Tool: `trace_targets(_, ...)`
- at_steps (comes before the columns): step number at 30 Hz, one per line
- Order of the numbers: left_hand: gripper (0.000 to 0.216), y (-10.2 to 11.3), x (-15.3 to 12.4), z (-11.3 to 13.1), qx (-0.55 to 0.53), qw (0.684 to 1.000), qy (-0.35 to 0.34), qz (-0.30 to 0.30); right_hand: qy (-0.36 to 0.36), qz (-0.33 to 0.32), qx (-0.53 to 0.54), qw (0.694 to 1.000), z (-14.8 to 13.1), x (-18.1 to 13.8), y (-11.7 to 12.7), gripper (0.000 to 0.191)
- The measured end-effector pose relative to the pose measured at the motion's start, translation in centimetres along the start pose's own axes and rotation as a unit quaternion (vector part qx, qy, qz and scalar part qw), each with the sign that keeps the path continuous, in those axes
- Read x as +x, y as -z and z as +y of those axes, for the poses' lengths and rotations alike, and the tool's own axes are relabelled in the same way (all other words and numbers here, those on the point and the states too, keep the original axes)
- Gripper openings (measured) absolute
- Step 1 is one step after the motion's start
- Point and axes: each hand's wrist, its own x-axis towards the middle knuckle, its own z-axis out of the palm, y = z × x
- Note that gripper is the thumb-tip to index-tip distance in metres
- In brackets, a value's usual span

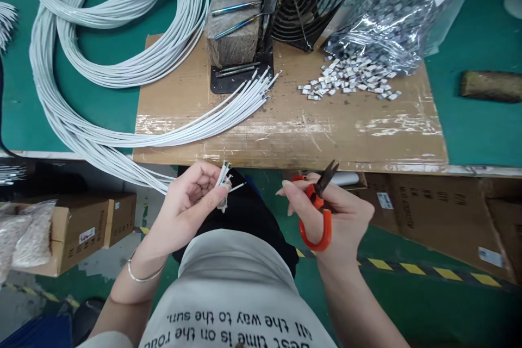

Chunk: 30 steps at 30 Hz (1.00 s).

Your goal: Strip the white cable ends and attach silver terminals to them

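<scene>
Clear bag (393, 16) held sm. pcs (353, 79), some outside.
L hand (190, 198) gripped wires (223, 175), R hand (346, 215) held scissors (315, 196), nr front edge of desk (481, 130).

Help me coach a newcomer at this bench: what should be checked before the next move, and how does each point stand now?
1. Wire ends pinched in left hand: ok.
2. Scissors held in right hand: ok.
3. Blades pointing away from the left hand: ok.
4. Held ends lined up: not ok, one wire sticks out sideways.
5. Wire ends undamaged: cannot tell, too small.
6. White pieces apart from the wire bundle on the cardboard: ok.
</scene>
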Motion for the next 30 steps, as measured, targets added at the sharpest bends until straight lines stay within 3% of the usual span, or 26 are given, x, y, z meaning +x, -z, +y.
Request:
trace_targets(11, 0.014, -0.8, 0.0, -0.1, 0.034, 0.999, 0.019, 0.014, 0.009, -0.091, 0.090, 0.992, -1.9, 0.6, -3.2, 0.008)
trace_targets(16, 0.015, -0.7, -0.3, 0.0, 0.007, 0.999, 0.040, -0.005, 0.057, -0.071, 0.094, 0.991, -1.8, 0.6, -4.1, 0.015)
trace_targets(22, 0.013, -0.5, -0.4, 0.1, -0.031, 0.999, 0.032, -0.022, -0.041, -0.005, 0.098, 0.994, -1.2, 1.3, -2.5, 0.039)
trace_targets(28, 0.011, -0.8, -0.1, 0.2, -0.016, 0.999, 0.025, -0.025, 0.030, -0.221, -0.012, 0.975, -0.8, 1.0, -0.3, 0.040)
trace_targets(30, 0.011, -0.9, 0.0, 0.2, -0.002, 1.000, 0.013, -0.024, 0.033, -0.255, -0.034, 0.966, -0.7, 0.8, -0.1, 0.044)
